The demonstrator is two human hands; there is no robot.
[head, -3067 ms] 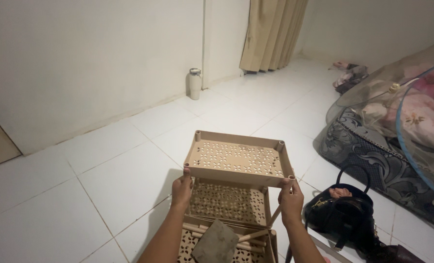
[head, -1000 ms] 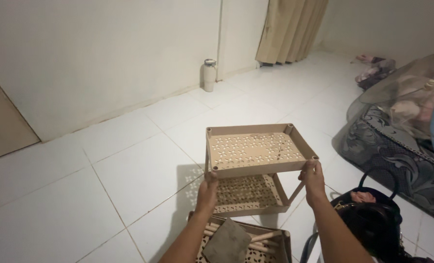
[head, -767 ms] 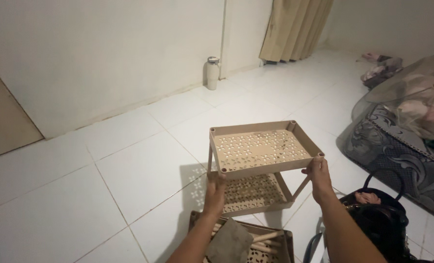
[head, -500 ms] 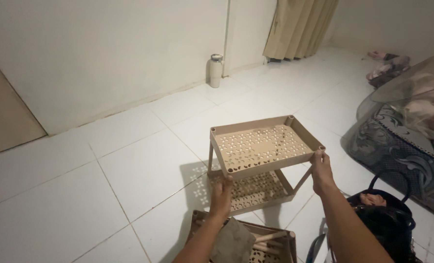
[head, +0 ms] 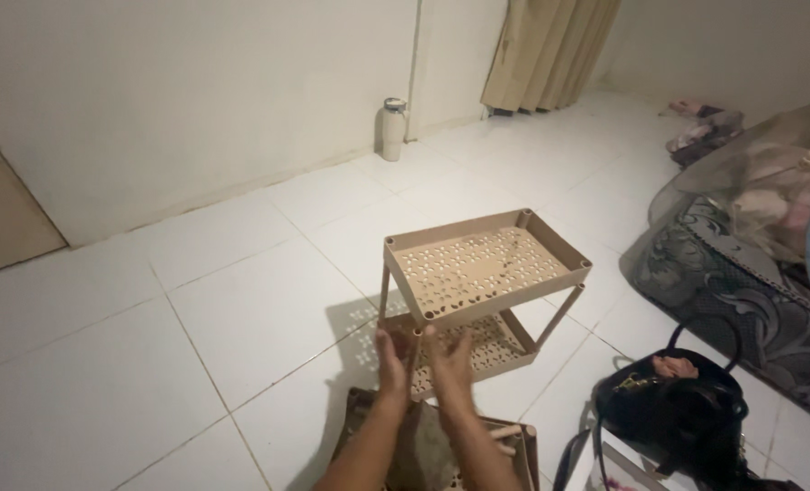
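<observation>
A beige two-tier plastic rack stands on the white tile floor, its perforated upper tray (head: pixel 483 264) raised on thin legs above the lower tray (head: pixel 489 349). Both of my hands are down at the rack's near-left front leg (head: pixel 415 356). My left hand (head: pixel 390 353) wraps the leg from the left. My right hand (head: pixel 449 356) is beside the leg on the right, with its fingers spread and touching the leg. Nothing grips the upper tray.
A third beige tray (head: pixel 520 438) lies just below my arms, holding loose pegs and a grey cloth (head: pixel 420 447). A black handbag (head: pixel 670 411) sits to the right, patterned bedding (head: pixel 741 273) beyond it. A white bottle (head: pixel 392 129) stands by the wall near a curtain (head: pixel 550 45).
My right hand let go of the upper tray's right corner and came over to the near-left leg. My left hand slid down from the tray's corner. The rack now rests on the floor.
</observation>
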